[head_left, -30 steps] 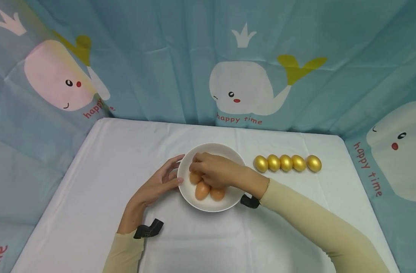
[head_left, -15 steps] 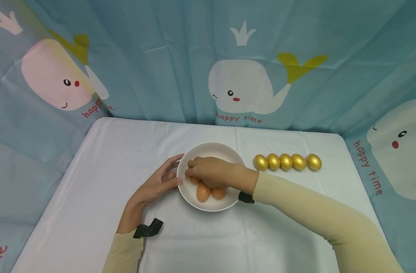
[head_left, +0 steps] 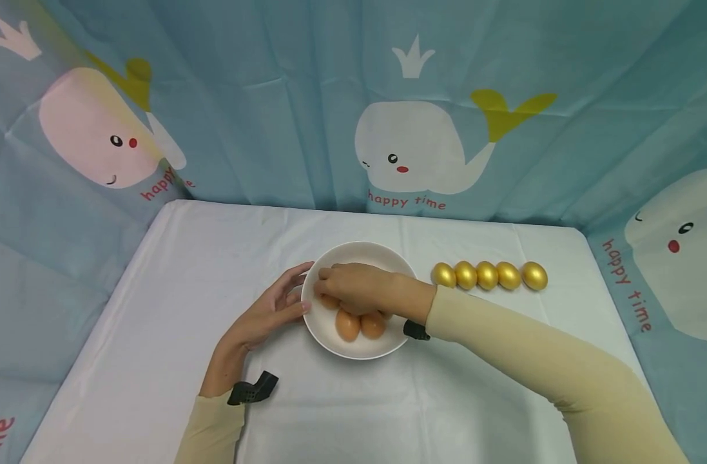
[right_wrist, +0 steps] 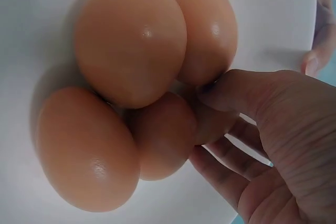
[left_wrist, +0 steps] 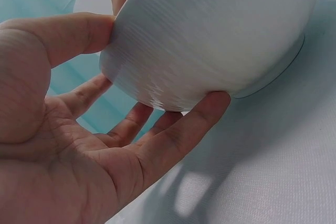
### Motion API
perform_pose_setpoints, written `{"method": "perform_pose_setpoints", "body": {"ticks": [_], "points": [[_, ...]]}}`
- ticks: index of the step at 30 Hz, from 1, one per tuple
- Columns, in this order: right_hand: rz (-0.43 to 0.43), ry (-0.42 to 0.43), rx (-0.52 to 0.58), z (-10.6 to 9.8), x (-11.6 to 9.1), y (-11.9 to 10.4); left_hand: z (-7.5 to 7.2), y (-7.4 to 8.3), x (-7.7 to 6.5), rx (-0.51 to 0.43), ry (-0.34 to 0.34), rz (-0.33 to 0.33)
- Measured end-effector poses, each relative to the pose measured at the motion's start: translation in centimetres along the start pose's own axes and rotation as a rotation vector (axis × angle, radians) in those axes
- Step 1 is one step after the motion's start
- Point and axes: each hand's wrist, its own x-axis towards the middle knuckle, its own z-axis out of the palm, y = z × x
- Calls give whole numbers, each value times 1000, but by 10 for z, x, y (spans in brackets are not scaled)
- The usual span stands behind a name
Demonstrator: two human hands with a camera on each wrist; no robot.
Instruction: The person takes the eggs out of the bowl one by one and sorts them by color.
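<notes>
A white bowl (head_left: pixel 361 350) stands on the table with several brown eggs (head_left: pixel 347 325) in it. My right hand (head_left: pixel 356 288) reaches into the bowl from the right. In the right wrist view its thumb and fingers close round a brown egg (right_wrist: pixel 212 123), partly hidden behind the thumb and beside the other eggs (right_wrist: pixel 86 150). At the bowl's left side is my left hand (head_left: pixel 272 306), its thumb tip at the rim. Its fairly straight fingers (left_wrist: pixel 178 140) are spread against the outer wall of the bowl, which shows tall in the left wrist view.
Several golden eggs (head_left: pixel 487 276) lie in a row to the right of the bowl, beyond the right forearm. A white cloth covers the table (head_left: pixel 341 419). Behind it hangs a blue curtain (head_left: pixel 307 129) with whale prints.
My right hand has shifted slightly left inside the bowl, its forearm following. The eggs at the bowl's front have moved a little to the right. The left hand and bowl stay in place.
</notes>
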Motion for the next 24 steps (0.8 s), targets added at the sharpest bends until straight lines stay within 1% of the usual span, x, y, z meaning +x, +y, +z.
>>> {"method": "perform_pose_setpoints", "body": {"ticks": [8, 11, 15, 18, 24], "points": [[26, -16, 43, 1, -2, 6, 1, -1, 1, 6, 4, 0], [28, 19, 99, 0, -3, 11, 0, -1, -1, 10, 3, 3], [27, 105, 165, -3, -10, 18, -1, -1, -3, 13, 3, 4], [43, 185, 219, -3, -20, 23, -1, -2, -2, 6, 1, 4], [122, 387, 449, -1, -57, 27, 0, -2, -1, 0, 2, 1]]}}
